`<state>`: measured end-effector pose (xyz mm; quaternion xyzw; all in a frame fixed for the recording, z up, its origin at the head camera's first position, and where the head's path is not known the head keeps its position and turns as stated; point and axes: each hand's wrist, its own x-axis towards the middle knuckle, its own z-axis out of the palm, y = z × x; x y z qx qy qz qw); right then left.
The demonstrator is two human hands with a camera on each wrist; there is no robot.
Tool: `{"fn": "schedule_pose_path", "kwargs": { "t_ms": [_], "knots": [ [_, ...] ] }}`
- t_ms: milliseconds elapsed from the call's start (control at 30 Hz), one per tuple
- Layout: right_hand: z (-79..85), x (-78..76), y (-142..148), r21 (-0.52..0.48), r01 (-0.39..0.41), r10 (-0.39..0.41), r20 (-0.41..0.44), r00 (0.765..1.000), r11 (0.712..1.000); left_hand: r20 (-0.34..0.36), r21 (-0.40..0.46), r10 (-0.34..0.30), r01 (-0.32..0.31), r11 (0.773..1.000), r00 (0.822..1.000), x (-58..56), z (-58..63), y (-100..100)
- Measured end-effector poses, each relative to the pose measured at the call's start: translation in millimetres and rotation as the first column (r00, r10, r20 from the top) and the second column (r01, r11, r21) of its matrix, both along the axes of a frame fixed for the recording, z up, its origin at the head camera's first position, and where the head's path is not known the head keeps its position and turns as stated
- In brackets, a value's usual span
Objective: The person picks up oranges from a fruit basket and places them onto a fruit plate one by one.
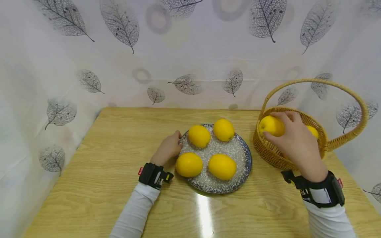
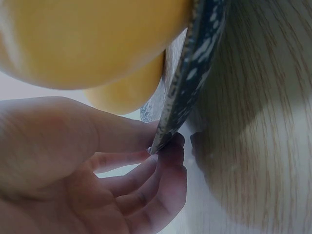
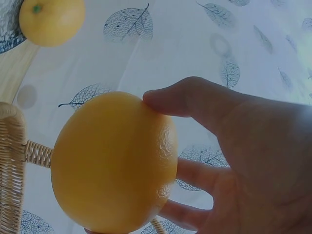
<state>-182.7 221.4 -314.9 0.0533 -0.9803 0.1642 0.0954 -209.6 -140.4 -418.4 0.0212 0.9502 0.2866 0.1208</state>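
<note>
My right hand holds a yellow lemon between thumb and fingers, over the mouth of the wicker basket. In the right wrist view the lemon fills the middle, with the thumb on its upper side and some fingers partly hidden behind it. My left hand pinches the left rim of a speckled grey plate with a dark blue edge. The left wrist view shows the thumb on one face of that rim and fingers on the other. Several lemons rest on the plate, spaced apart.
The basket's tall arched handle leans out to the right. Inside the basket another lemon shows, partly covered by my right hand. A wood-grain table lies under everything, and a leaf-print cloth hangs behind its far edge.
</note>
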Motion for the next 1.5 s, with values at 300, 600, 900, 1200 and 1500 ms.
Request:
{"fn": "schedule_pose_path", "kwargs": {
  "t_ms": [300, 600, 900, 1200, 1500],
  "knots": [
    [-0.2, 5.8, -12, -0.014, -0.024, 0.023, -0.057, 0.998, 1.0, -0.002, 0.005, -0.001, 0.001, 1.0, 1.0, -0.6, -0.1, 0],
    [-4.8, 11.5, -28, -0.041, -0.076, 0.072, -0.089, 0.993, 0.996, -0.001, 0.005, -0.001, 0.001, 1.0, 1.0, 0.8, -0.1, 1],
    [-15.7, 13.9, -43, -0.041, -0.138, 0.133, -0.118, 0.984, 0.99, 0.004, 0.015, -0.008, 0.008, 1.0, 1.0, 1.2, 0.1, 2],
    [-26.1, 8.9, -55, -0.025, -0.192, 0.19, -0.077, 0.979, 0.981, -0.001, 0.008, -0.004, 0.004, 1.0, 1.0, 0.2, 0.1, -1],
    [-35.9, 3.3, -61, -0.032, -0.211, 0.211, -0.002, 0.977, 0.977, 0.003, 0.013, 0.0, 0.0, 1.0, 1.0, -0.9, -1.6, -1]
  ]
}}
